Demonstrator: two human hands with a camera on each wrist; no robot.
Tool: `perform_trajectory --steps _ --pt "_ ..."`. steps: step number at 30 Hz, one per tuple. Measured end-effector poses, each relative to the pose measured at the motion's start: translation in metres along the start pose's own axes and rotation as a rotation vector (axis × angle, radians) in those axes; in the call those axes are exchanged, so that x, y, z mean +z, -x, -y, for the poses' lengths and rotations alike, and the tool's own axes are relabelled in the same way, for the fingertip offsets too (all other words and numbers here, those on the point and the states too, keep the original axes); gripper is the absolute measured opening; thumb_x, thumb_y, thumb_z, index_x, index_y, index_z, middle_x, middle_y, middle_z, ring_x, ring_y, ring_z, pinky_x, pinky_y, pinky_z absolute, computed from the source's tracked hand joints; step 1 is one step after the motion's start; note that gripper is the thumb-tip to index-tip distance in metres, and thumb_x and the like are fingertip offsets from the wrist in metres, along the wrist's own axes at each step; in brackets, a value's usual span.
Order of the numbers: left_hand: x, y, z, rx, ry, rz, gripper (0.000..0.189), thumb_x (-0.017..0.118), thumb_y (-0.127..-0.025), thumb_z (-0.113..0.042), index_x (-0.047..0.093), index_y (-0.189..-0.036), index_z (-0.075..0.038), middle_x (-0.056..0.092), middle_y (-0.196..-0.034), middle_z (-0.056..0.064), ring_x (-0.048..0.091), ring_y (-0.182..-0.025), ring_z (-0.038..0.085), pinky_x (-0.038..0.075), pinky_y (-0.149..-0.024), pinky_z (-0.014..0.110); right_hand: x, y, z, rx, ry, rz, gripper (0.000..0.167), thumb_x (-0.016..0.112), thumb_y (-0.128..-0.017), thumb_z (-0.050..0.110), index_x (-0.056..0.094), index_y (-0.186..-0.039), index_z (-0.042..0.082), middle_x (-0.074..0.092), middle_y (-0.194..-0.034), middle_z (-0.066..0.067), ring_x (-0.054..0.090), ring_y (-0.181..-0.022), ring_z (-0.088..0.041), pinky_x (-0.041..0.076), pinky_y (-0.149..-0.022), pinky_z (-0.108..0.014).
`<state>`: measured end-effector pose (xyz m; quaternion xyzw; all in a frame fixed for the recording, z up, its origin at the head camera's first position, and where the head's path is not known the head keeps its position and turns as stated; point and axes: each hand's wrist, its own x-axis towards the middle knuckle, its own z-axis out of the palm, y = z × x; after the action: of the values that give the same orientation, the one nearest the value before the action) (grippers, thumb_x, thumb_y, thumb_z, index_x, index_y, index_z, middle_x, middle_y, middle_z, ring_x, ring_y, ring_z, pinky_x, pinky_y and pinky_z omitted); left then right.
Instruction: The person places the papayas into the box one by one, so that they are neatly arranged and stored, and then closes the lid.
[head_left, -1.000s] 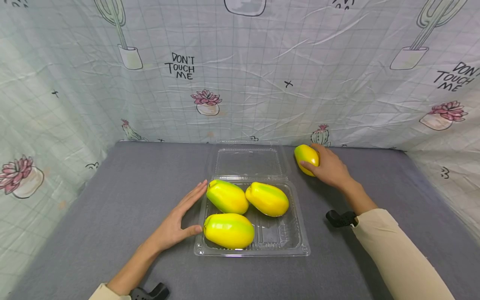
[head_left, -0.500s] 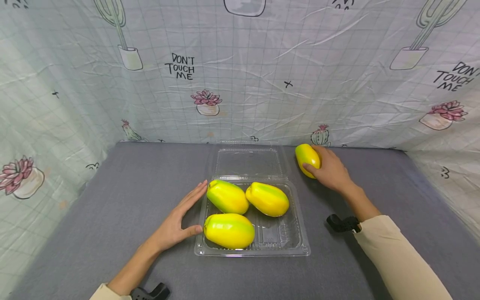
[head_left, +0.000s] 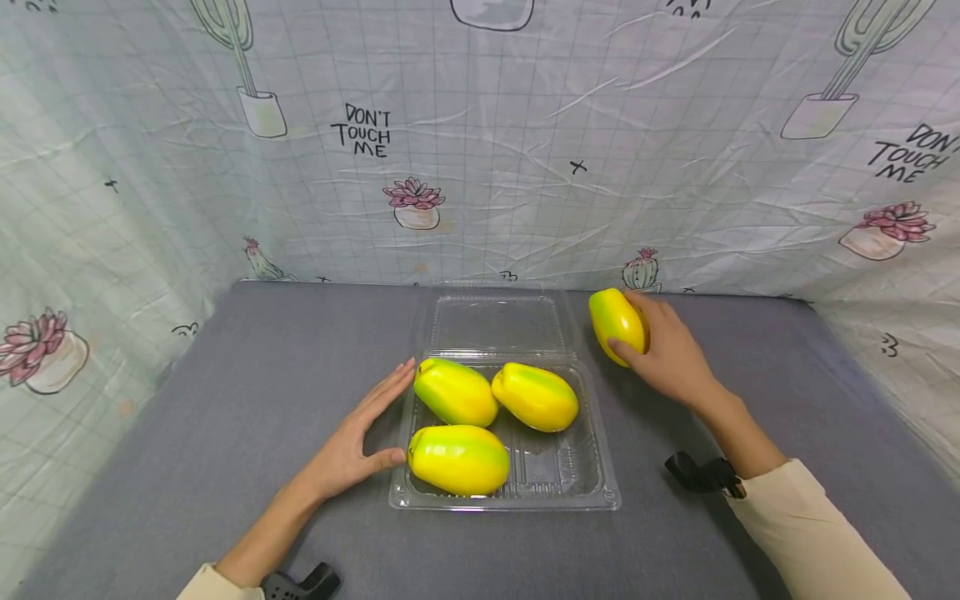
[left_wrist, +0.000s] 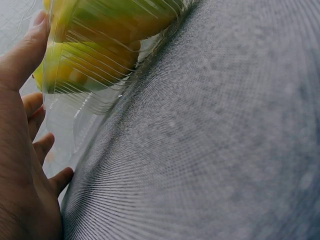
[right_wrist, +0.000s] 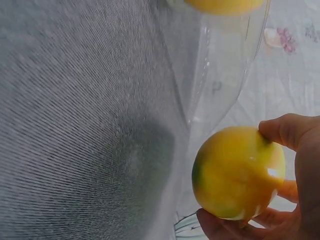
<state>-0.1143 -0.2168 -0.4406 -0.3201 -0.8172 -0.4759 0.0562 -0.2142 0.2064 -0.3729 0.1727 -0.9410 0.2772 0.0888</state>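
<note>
My right hand grips a yellow-green papaya at the back right, thumb on its near side and fingers round the far side. In the right wrist view this papaya hangs apart from its shadow on the grey cloth. A clear plastic clamshell box lies open at the centre. Three similar papayas rest in its base: one at back left, one at back right and one at front left. My left hand lies along the box's left side, fingers extended, fingertips and thumb right at its wall.
The clamshell's transparent lid is folded back flat toward the rear. Grey cloth covers the table. A printed curtain rises behind the table and along both sides.
The papaya in my right hand has come slightly nearer and appears a little larger, with the right forearm drawn back toward the lower right. My left hand and the box stay put.
</note>
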Motion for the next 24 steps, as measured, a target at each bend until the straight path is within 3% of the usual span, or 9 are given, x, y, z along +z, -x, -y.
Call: perform_trajectory --steps 10,17,24 --pt "0.0 0.0 0.001 -0.005 0.008 0.003 0.087 0.06 -0.087 -0.057 0.026 -0.152 -0.009 0.018 -0.158 0.009 0.012 -0.144 0.031 0.011 -0.113 0.047 -0.002 0.021 0.014 -0.077 -0.028 -0.041 0.07 0.067 -0.088 0.027 0.035 -0.147 0.008 0.046 -0.125 -0.022 0.05 -0.092 -0.032 0.044 -0.069 -0.046" --pt "0.0 0.0 0.001 -0.001 0.007 0.004 0.087 0.06 -0.087 -0.057 0.026 -0.152 -0.009 0.018 -0.158 0.009 0.011 -0.144 0.031 0.011 -0.113 0.048 0.001 0.036 0.022 -0.076 -0.071 -0.02 0.071 0.068 -0.088 0.027 0.033 -0.148 0.011 0.046 -0.127 -0.019 0.049 -0.094 -0.029 0.044 -0.072 -0.045" --pt "0.0 0.001 0.001 0.01 0.012 0.0 0.086 0.061 -0.087 -0.055 0.027 -0.151 -0.008 0.018 -0.158 0.01 0.012 -0.144 0.032 0.01 -0.114 0.041 -0.001 0.05 0.03 -0.092 -0.102 -0.026 0.073 0.068 -0.089 0.025 0.03 -0.149 0.011 0.045 -0.127 -0.016 0.049 -0.093 -0.024 0.046 -0.071 -0.046"
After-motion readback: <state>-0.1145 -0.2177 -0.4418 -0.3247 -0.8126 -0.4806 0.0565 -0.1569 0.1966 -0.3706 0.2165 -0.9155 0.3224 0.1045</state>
